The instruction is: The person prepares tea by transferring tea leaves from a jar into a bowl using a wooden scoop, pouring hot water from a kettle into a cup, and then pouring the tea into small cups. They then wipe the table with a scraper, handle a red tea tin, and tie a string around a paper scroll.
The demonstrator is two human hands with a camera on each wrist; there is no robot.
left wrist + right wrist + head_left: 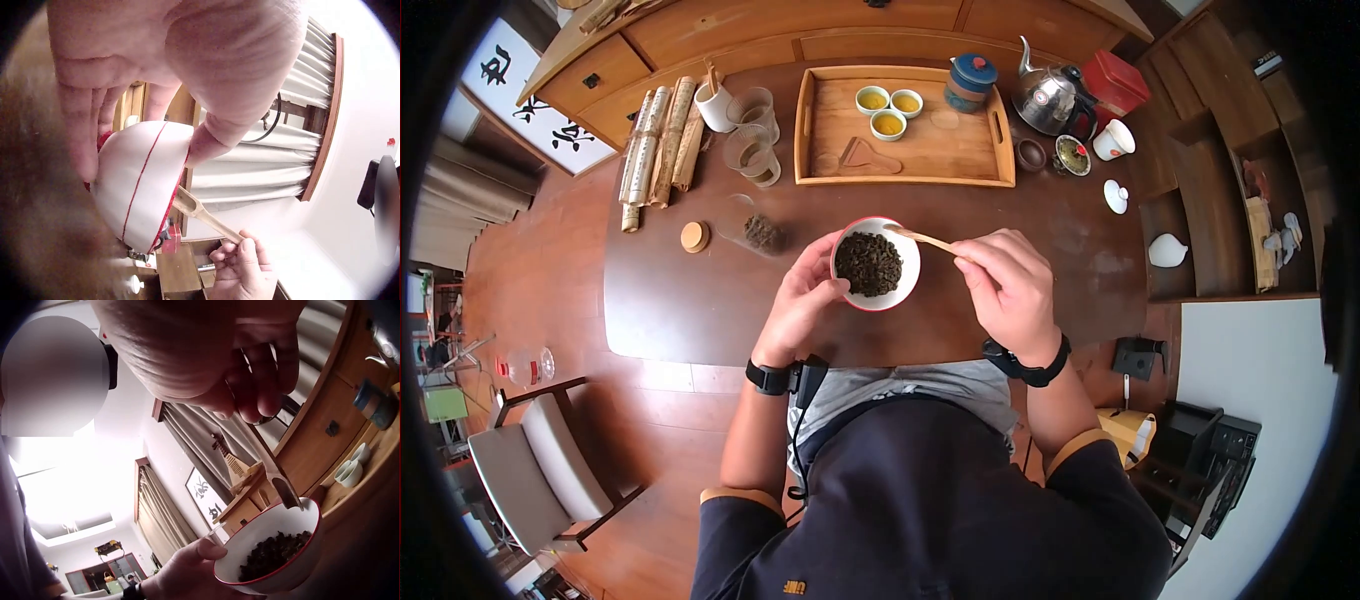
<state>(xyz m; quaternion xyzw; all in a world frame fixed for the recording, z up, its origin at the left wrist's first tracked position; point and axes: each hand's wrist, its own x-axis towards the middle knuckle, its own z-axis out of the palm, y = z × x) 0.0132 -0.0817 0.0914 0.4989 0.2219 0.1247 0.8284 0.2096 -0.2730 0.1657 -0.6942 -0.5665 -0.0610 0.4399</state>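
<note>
A white bowl with a red rim [910, 262] holds dark dried leaves [870, 265]; the left hand [805, 300] grips its left side, thumb near the rim. From the left wrist, the bowl [140, 178] shows its white outside with a red line, held by the left hand [175, 69]. The right hand [1012, 290] pinches a wooden scoop [930, 240], whose tip is at the bowl's upper rim. In the right wrist view the scoop [272, 464] slants down from the right hand [219, 356] to the inner rim, above the leaves [272, 555].
A glass jar lying with leaves inside [760, 232] and a round lid [695, 236] are left of the bowl. Behind stand a wooden tray [820, 176] with three cups, glasses [752, 155], paper rolls [662, 140], a kettle [1045, 103] and a white lid [1116, 196].
</note>
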